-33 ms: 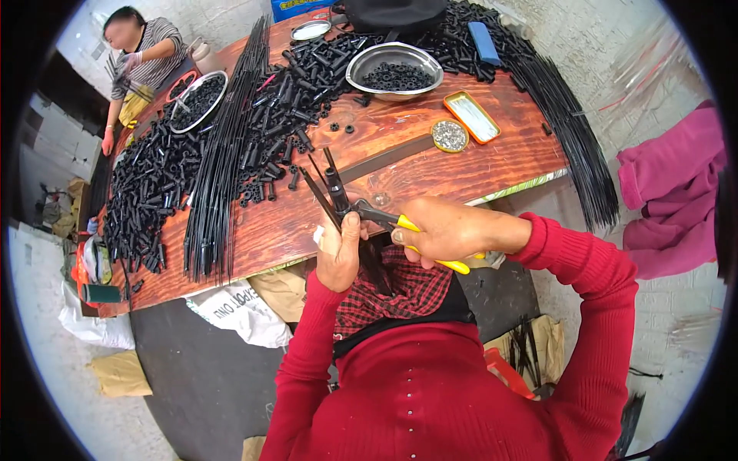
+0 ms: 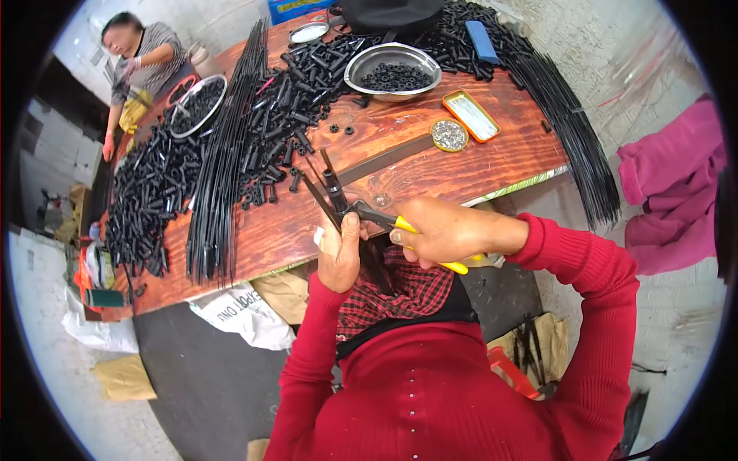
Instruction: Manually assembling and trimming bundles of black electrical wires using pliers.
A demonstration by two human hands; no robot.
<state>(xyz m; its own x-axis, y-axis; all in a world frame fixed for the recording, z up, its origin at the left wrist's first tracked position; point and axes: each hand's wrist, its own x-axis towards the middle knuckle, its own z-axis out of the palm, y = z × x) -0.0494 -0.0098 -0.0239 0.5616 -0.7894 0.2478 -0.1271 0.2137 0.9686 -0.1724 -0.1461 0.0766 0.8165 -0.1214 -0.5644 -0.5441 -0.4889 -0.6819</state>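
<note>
My left hand (image 2: 338, 257) is closed around a black tubular plastic fitting (image 2: 333, 188), held upright with several thin black rods (image 2: 317, 192) alongside it, above the table's near edge. In my right hand (image 2: 446, 230) is a pair of pliers (image 2: 409, 227) with yellow handles. The pliers' dark jaws meet the fitting's lower end next to my left thumb; what they grip there is hidden. Something white is wrapped on a left finger. More dark rods (image 2: 377, 269) hang below my hands over a red checked cloth (image 2: 400, 300) on my lap.
Black fittings (image 2: 154, 177) heap across the wooden table (image 2: 284, 238), beside rod bundles (image 2: 219, 177) (image 2: 576, 138). A metal bowl (image 2: 393, 91) of small black rings, a tin of small metal pieces (image 2: 449, 135) and an orange-rimmed tin (image 2: 471, 115) stand beyond my hands. Another person (image 2: 150, 65) is at far left.
My hands and the pliers have hardly moved. At far left the other person's raised hand has shifted, and the dark strands at it no longer show clearly. The view has shifted slightly.
</note>
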